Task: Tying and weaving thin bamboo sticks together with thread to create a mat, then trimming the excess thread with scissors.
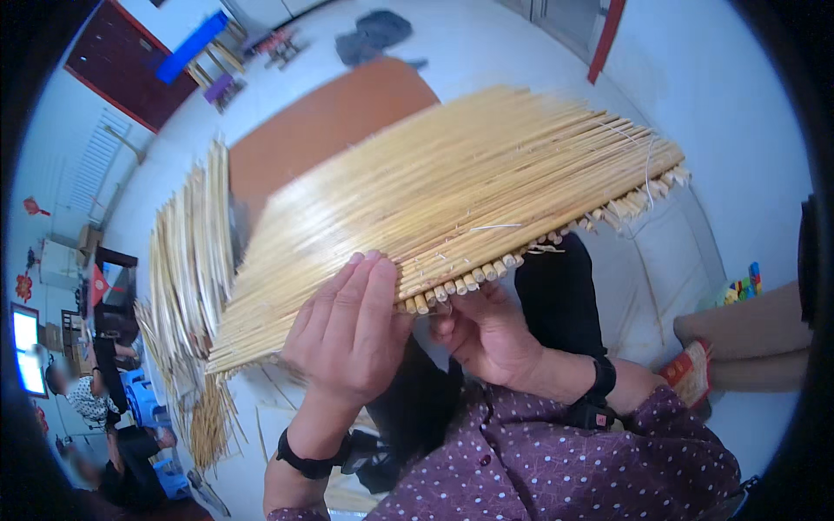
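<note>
A wide mat of straight yellow stalks point(452, 187), laid side by side, is held up at a tilt before me. Its cut stalk ends form the near right edge, and thin white thread runs across the right end. My left hand point(352, 326) clasps the near edge, fingers pressed together on the top face, thumb hidden. Just under the cut ends, my right hand point(495, 339) has its fingers curled and pinched close to the stalks. The mat hides what those fingertips hold. The mat's far side is blurred.
Loose pale stalks point(191, 252) lie piled at the left. A brown board point(334, 122) is beyond the mat. Blue stools point(143, 399) and seated people are at far left. Another person's leg point(747, 339) and colourful toy blocks point(743, 286) are at right.
</note>
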Demonstrator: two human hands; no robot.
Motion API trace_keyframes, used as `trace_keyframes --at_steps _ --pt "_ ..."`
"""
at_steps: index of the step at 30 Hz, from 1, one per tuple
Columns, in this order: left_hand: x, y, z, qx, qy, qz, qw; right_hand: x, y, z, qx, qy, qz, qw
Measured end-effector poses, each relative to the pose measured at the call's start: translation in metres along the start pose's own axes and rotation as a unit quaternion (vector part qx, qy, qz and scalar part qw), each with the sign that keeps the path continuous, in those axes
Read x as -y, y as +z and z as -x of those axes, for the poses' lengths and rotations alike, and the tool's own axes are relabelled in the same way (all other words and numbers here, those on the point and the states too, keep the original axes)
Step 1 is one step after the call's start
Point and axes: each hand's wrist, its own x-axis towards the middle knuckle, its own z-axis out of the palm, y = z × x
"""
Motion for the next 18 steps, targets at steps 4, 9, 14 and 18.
trace_keyframes --at_steps 4,9,14,18 --pt "0.01 -0.03 -0.041 -0.025 -0.041 0.023 0.999 0.034 0.051 -0.017 0.083 -0.117 0.181 0.973" --pt "0.021 -0.063 -0.084 -0.037 -0.063 0.054 0.996 0.057 0.1 -0.021 0.2 -0.283 0.377 0.859" --pt "0.041 -0.085 -0.108 -0.009 -0.091 0.092 0.992 0.073 0.132 -0.039 0.253 -0.361 0.572 0.692" --pt "0.058 -0.084 -0.122 0.018 -0.106 0.072 0.992 0.09 0.147 -0.055 0.294 -0.448 0.618 0.575"
